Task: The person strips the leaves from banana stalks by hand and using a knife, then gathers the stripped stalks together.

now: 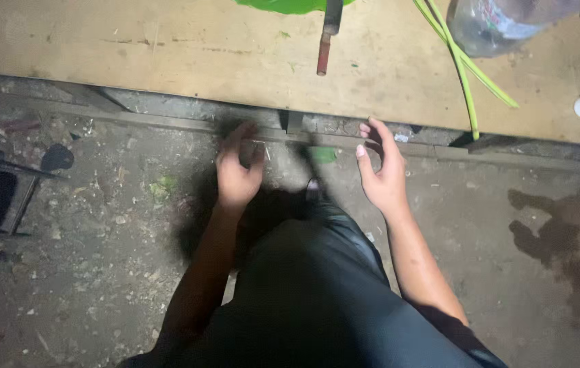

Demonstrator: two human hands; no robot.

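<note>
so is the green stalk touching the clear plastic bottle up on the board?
Cannot tell. In the head view the green stalk runs right along the left edge of the clear plastic bottle on the wooden board; no gap shows, but overlap alone could explain that.

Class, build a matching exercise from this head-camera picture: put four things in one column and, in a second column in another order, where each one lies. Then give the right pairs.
Things
1. clear plastic bottle
2. long green strips
3. rod-shaped tool with a reddish end
4. dark wet stain

Places
A. on the concrete floor, right of the right hand
B. top right corner of the wooden board
C. on the board, above the gap between both hands
D. running slantwise down the board to its near edge

Pairs: 1-B, 2-D, 3-C, 4-A
</note>
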